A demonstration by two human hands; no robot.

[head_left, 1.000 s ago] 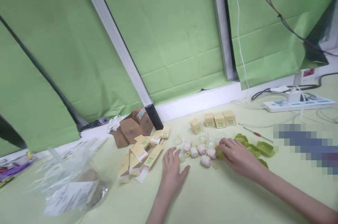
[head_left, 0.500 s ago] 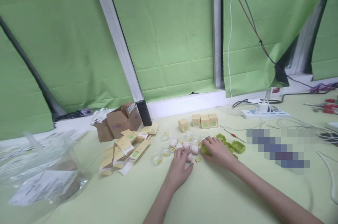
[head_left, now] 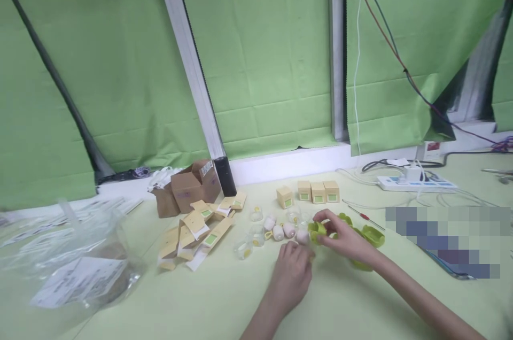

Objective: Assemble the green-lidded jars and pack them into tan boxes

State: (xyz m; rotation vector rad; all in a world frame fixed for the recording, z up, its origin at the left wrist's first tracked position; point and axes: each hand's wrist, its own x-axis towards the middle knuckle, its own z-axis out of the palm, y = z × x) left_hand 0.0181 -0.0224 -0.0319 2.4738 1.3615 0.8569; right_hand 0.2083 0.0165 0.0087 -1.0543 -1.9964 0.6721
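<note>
My left hand (head_left: 292,270) is closed just in front of the pale pink pieces (head_left: 289,230), its fingertips blurred over something small that I cannot make out. To the right, my right hand (head_left: 336,236) pinches a green piece (head_left: 318,230) between thumb and fingers. More green pieces (head_left: 372,236) lie behind and beside the right wrist, partly hidden by it. Clear round containers with yellow spots (head_left: 242,250) sit left of the pink pieces. A small yellow loop (head_left: 268,234) lies at the left edge of the pink group.
Small yellow boxes (head_left: 318,192) stand at the back. Opened flat boxes (head_left: 192,228), a brown carton (head_left: 190,190) and a clear plastic bag (head_left: 92,276) are on the left. A screwdriver (head_left: 364,216), a power strip (head_left: 414,185) and cables lie on the right.
My left hand has moved right and its fingers have drawn together. My right hand now has a green piece raised in its pinch. The whole view has shifted slightly.
</note>
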